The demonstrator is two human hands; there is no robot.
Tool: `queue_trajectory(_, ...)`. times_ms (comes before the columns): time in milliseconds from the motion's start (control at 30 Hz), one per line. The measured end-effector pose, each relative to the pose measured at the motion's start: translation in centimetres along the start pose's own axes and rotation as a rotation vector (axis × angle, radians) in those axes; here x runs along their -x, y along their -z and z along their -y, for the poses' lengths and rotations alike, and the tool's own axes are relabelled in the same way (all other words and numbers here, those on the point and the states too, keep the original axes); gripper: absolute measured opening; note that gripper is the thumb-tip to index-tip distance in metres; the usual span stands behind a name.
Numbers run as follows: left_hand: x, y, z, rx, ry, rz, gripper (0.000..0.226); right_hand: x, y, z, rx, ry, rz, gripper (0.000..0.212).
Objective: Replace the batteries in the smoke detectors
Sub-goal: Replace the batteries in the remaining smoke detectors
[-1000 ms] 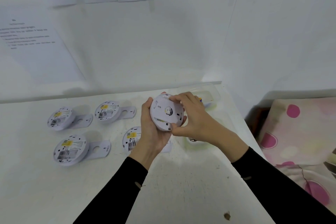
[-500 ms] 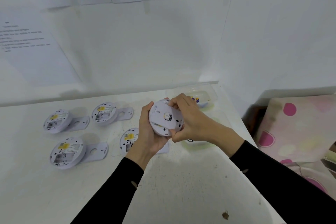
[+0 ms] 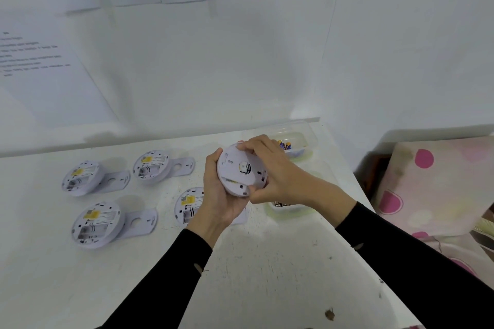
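Note:
I hold a round white smoke detector (image 3: 239,169) above the white table (image 3: 267,262), its back plate facing me. My left hand (image 3: 217,192) cups it from the left and below. My right hand (image 3: 270,168) grips its right rim, fingers over the top edge and thumb at the bottom. Several other detectors lie face down with their backs open and their mounting plates beside them: one (image 3: 81,177) at far left, one (image 3: 152,167) behind, one (image 3: 96,224) in front, and one (image 3: 188,207) partly hidden by my left wrist.
A clear tub (image 3: 294,145) with batteries stands at the table's back right corner. A second clear tub (image 3: 287,208) with dark batteries sits under my right wrist. Printed sheets hang on the wall. A dotted pink cushion (image 3: 433,187) lies right of the table's edge.
Both hands and the detector have stayed in about the same place; my right hand's fingers have shifted a little round the rim. The camera has tilted slightly.

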State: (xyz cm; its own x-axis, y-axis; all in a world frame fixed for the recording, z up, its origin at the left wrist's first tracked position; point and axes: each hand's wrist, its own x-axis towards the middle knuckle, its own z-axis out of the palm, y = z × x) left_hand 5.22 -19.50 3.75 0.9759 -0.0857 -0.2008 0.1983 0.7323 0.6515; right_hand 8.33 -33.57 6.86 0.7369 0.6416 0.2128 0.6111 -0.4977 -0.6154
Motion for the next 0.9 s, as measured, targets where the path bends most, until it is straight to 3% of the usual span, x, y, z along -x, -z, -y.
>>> queue_trajectory(367, -0.3, 0.6, -0.6, -0.028, 0.114, 0.005, 0.05, -0.1, -0.4, -0.1, 0.085, 0.05, -0.026, 0.073)
queue_trajectory(667, -0.1, 1.5, -0.2, -0.054, 0.15, 0.012, 0.046, 0.3, -0.3, 0.4, 0.215, 0.169, 0.062, 0.074)
queue_trajectory(900, -0.3, 1.7, -0.9, 0.085, 0.031, -0.039, 0.066, 1.8, 0.2, 1.2, -0.12, 0.07, -0.061, 0.072)
